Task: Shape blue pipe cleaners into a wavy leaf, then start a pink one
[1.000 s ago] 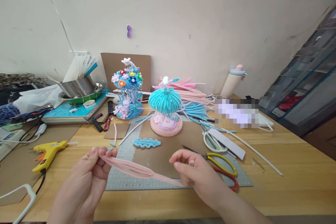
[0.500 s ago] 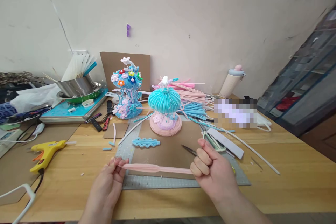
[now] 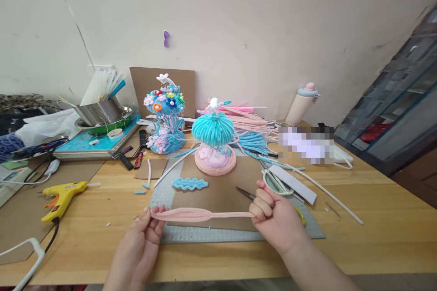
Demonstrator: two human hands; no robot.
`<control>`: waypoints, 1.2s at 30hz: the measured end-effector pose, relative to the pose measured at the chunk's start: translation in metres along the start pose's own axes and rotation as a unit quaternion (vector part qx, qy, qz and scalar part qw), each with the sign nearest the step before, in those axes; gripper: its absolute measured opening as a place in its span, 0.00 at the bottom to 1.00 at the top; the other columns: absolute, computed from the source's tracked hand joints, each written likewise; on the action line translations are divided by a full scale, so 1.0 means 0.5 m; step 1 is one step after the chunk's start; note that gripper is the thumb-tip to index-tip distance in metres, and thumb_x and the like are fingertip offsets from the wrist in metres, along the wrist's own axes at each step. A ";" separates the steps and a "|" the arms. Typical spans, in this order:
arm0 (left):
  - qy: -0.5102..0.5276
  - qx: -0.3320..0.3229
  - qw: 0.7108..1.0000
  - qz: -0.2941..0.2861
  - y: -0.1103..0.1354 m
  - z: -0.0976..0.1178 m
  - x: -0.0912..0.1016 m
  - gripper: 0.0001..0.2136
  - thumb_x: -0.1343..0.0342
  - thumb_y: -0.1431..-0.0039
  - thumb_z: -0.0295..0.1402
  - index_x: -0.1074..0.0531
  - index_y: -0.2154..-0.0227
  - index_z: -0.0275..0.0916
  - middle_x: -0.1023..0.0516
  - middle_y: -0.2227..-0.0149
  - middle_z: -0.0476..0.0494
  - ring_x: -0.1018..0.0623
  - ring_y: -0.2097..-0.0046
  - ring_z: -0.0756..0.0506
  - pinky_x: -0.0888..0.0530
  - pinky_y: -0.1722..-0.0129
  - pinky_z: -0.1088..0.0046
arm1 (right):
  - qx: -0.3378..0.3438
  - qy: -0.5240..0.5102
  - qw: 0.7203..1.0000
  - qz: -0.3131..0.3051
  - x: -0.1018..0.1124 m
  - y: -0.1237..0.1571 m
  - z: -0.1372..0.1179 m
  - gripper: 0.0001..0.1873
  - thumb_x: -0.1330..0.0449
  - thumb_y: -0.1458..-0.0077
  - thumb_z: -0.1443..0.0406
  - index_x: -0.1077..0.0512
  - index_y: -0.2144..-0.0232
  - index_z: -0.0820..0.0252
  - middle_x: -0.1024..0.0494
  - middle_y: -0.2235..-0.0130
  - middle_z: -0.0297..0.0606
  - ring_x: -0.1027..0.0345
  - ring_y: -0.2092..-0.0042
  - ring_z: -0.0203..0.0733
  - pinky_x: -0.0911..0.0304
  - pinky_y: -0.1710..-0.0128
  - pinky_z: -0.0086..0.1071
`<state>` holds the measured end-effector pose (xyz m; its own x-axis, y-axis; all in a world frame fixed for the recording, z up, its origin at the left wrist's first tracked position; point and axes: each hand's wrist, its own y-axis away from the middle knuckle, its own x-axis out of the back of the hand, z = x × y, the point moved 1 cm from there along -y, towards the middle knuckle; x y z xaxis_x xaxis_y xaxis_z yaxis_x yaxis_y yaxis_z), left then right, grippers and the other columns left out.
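Note:
A bundle of pink pipe cleaners is stretched level between my hands above the brown card on the grey cutting mat. My left hand pinches its left end with fingertips. My right hand is a fist closed round the right end. The bundle bulges apart near its middle-left. Behind it lie a wavy blue pipe-cleaner piece and a blue-domed mushroom figure on a pink base.
A yellow glue gun lies at left. A taller blue flowered figure stands at the back, with loose pink and blue pipe cleaners. Scissors, tweezers and a white strip lie right of the card. A bottle stands by the wall.
Both hands lowered the pink bundle from a slanted hold to a level, taut one. My right hand turned into a fist, and the strands have spread slightly near the left.

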<state>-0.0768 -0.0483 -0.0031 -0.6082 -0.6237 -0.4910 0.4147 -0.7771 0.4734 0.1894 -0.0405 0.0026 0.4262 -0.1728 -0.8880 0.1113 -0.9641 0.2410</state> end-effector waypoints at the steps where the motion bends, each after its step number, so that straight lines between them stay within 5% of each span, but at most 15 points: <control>1: -0.014 0.000 1.000 -0.002 0.001 0.003 -0.002 0.13 0.60 0.41 0.19 0.33 0.76 0.32 0.25 0.73 0.42 0.22 0.70 0.50 0.22 0.72 0.77 | 0.003 -0.007 1.000 -0.001 0.002 -0.004 -0.003 0.04 0.48 0.46 0.69 0.39 0.73 0.59 0.56 0.86 0.20 0.68 0.84 0.28 0.64 0.85 0.25; 4: -0.068 -0.012 0.997 -0.041 0.002 0.007 -0.006 0.11 0.57 0.41 0.21 0.31 0.73 0.31 0.24 0.69 0.38 0.22 0.67 0.48 0.22 0.70 0.73 | 0.026 -0.042 0.999 -0.003 0.001 -0.013 -0.019 0.06 0.49 0.45 0.69 0.39 0.74 0.60 0.55 0.86 0.21 0.65 0.85 0.28 0.61 0.85 0.25; 10: -0.130 -0.050 0.987 -0.082 0.001 -0.002 -0.009 0.07 0.47 0.48 0.20 0.29 0.79 0.32 0.30 0.81 0.50 0.29 0.80 0.54 0.27 0.82 0.83 | 0.072 -0.069 0.993 -0.057 -0.019 -0.008 -0.066 0.05 0.50 0.47 0.70 0.40 0.75 0.59 0.53 0.84 0.23 0.60 0.84 0.29 0.54 0.83 0.25; 13: -0.139 -0.039 0.984 -0.101 0.006 -0.006 -0.017 0.07 0.48 0.48 0.19 0.29 0.78 0.31 0.29 0.80 0.48 0.28 0.79 0.54 0.25 0.79 0.83 | 0.108 -0.043 0.989 -0.089 -0.027 -0.004 -0.082 0.02 0.48 0.50 0.69 0.39 0.72 0.59 0.46 0.80 0.26 0.51 0.80 0.29 0.47 0.79 0.25; 17: -0.120 -0.001 0.987 -0.109 0.014 -0.011 -0.024 0.08 0.50 0.47 0.18 0.28 0.76 0.31 0.27 0.77 0.46 0.25 0.76 0.54 0.24 0.75 0.83 | 0.119 -0.024 0.991 -0.057 -0.032 -0.013 -0.095 0.08 0.49 0.52 0.72 0.38 0.67 0.60 0.37 0.70 0.35 0.41 0.73 0.33 0.40 0.74 0.30; 22: -0.145 0.017 0.982 -0.124 0.027 -0.012 -0.025 0.06 0.47 0.49 0.18 0.29 0.77 0.32 0.27 0.77 0.46 0.25 0.75 0.54 0.25 0.74 0.82 | 0.117 -0.085 0.989 -0.014 -0.041 -0.025 -0.112 0.13 0.55 0.46 0.76 0.36 0.64 0.60 0.35 0.67 0.35 0.42 0.74 0.29 0.38 0.75 0.26; 27: -0.224 0.053 0.941 -0.247 0.048 0.004 -0.018 0.07 0.37 0.57 0.25 0.32 0.79 0.36 0.28 0.78 0.50 0.26 0.74 0.51 0.26 0.74 0.78 | 0.148 0.009 0.986 -0.072 -0.056 -0.013 -0.133 0.10 0.47 0.45 0.70 0.33 0.60 0.55 0.35 0.71 0.28 0.39 0.71 0.28 0.35 0.64 0.29; 32: -0.314 0.076 0.895 -0.306 0.070 0.000 -0.018 0.15 0.34 0.63 0.29 0.27 0.67 0.38 0.30 0.81 0.51 0.27 0.78 0.48 0.30 0.78 0.75 | 0.128 0.052 0.981 -0.133 -0.077 -0.005 -0.141 0.13 0.46 0.45 0.68 0.35 0.56 0.54 0.44 0.80 0.24 0.49 0.79 0.27 0.45 0.81 0.20; 36: -0.430 0.133 0.824 -0.343 0.092 -0.032 -0.013 0.09 0.37 0.59 0.35 0.27 0.78 0.34 0.30 0.83 0.48 0.30 0.79 0.50 0.32 0.76 0.75 | 0.124 0.073 0.979 -0.143 -0.104 -0.010 -0.147 0.06 0.46 0.46 0.71 0.33 0.65 0.59 0.44 0.80 0.26 0.51 0.79 0.27 0.47 0.81 0.19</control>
<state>-0.0430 -0.0812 0.0100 -0.9404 0.3343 -0.0629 -0.3196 -0.8053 0.4994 0.2326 -0.0119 0.0762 0.5350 0.1253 -0.8355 0.0323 -0.9912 -0.1280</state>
